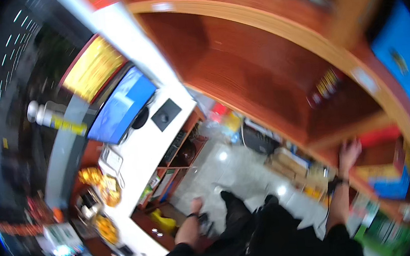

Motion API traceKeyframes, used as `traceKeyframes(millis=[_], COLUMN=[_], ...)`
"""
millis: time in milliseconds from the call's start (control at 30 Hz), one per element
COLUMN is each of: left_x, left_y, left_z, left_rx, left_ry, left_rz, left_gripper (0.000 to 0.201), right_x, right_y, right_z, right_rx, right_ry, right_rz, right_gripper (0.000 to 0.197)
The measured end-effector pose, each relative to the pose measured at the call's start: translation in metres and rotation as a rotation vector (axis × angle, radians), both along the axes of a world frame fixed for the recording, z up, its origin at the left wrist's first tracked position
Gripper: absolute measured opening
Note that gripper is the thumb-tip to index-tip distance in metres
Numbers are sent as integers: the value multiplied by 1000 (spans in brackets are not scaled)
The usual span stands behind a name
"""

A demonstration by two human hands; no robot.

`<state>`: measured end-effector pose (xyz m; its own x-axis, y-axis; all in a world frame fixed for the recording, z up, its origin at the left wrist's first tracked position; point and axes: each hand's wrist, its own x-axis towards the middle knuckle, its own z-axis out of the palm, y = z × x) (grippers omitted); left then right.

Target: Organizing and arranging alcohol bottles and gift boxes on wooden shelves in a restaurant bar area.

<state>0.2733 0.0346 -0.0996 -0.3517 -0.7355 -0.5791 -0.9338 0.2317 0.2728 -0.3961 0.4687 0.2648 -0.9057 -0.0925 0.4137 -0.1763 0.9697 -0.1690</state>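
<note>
My right hand [350, 154] reaches to the lower right shelf, by the upright divider and the left end of a red package [380, 136]. Its fingers are blurred, so I cannot tell whether they grip the package or only rest beside it. A yellow and blue box [390, 178] lies on the same shelf, just below the package. My left hand [196, 206] hangs low over the tiled floor, between the white desk [138, 182] and my feet. Nothing shows in it, though its fingers are smeared by motion.
A wooden shelf unit [256, 42] curves along the right, with a dark red pack [324, 88] in one compartment. On the desk stand a monitor [122, 106], a mouse pad [166, 114] and golden ornaments [109, 190]. Cartons [286, 162] and a green box [388, 231] sit below the shelves.
</note>
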Motion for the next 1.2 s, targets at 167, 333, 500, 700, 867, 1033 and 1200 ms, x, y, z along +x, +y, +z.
traceKeyframes(millis=[167, 333, 500, 700, 867, 1033, 1200], left_x=[211, 318, 241, 66, 4, -147, -318], left_y=[-58, -60, -76, -95, -156, -182, -214], left_z=[67, 78, 31, 45, 51, 270, 457], left_rx=[-119, 25, 305, 595, 516, -182, -534], left_ry=[-278, -49, 229, 459, 374, 403, 917], left_rz=[-19, 1035, 1135, 646, 372, -204, -460], left_gripper=[26, 35, 38, 32, 41, 48, 20], right_x=[47, 105, 190, 171, 158, 137, 104], right_y=[11, -19, -129, -164, -189, -136, -148], right_z=[-20, -55, -69, -60, -49, -49, -40], right_rx=[49, 54, 336, 8, -87, -27, -103], right_ry=[62, 152, 272, 210, 270, 317, 428], right_rz=[3, -240, -304, -366, -328, -343, -287], right_gripper=[61, 56, 46, 52, 52, 54, 62])
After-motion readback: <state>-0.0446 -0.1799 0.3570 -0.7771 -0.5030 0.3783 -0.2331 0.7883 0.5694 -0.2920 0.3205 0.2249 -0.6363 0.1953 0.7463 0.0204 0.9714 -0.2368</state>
